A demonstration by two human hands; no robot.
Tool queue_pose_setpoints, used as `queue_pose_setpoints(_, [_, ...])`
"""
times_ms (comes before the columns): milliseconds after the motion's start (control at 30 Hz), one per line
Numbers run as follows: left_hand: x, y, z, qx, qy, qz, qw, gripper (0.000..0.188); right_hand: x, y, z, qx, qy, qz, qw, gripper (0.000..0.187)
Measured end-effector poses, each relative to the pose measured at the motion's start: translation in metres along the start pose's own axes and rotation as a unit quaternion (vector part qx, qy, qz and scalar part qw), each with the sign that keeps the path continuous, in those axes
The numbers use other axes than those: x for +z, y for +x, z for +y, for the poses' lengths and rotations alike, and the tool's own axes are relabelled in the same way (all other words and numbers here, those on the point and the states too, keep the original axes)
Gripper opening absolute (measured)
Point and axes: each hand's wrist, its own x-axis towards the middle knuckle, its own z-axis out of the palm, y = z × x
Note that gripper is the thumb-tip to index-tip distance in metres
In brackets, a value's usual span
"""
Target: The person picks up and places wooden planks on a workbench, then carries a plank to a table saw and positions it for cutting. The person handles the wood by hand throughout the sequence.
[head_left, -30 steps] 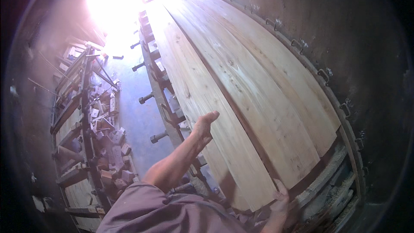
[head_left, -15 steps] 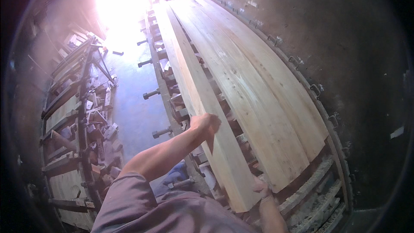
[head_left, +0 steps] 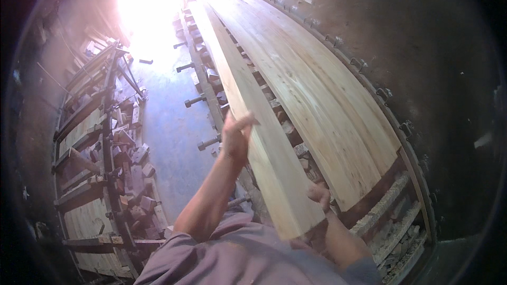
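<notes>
Both hands (head_left: pixel 237 137) on plank (head_left: pixel 253 121) edges

Two hands (head_left: pixel 235 137) grip one long plank (head_left: pixel 253 126) lifted apart from one bed of joined boards (head_left: pixel 317 89).

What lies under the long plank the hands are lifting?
Under the lifted plank, dark frame crossbars and small wooden blocks show in the gap. The plank and left hand hide whatever is directly beneath.

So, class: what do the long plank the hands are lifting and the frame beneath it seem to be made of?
Long plank: pale, unfinished-looking wood with visible grain streaks, gripped by the left hand and right hand. Frame: probably dark metal, judging by its bolt-like clamps, though dim light leaves this uncertain.
</notes>
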Motion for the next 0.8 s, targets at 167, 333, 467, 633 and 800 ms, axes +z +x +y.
queue_pose_setpoints(167, [0.029, 0.009, 0.056, 0.049, 0.279, 0.069, 0.957, 0.040, 0.050, 0.015, 0.061, -0.010, 0.070, 0.000, 0.997, 0.063])
queue_pose_setpoints(333, [-0.001, 0.011, 0.134, 0.255, 0.743, -0.004, 0.618, 0.016, 0.070, 0.079, 0.111, 0.033, 0.147, -0.197, 0.969, 0.058])
queue_pose_setpoints(467, [0.045, -0.036, 0.161, 0.217, 0.339, -0.027, 0.915, 0.021, 0.167, 0.065, 0.090, -0.056, 0.126, -0.287, 0.948, 0.045])
queue_pose_setpoints(633, [0.047, -0.057, 0.172, 0.479, 0.640, -0.009, 0.601, 0.029, 0.223, 0.059, 0.082, -0.119, 0.129, -0.351, 0.920, 0.030])
queue_pose_setpoints(800, [0.044, -0.053, 0.174, 0.480, 0.655, -0.029, 0.583, 0.026, 0.222, 0.059, 0.080, -0.144, 0.125, -0.388, 0.901, 0.027])
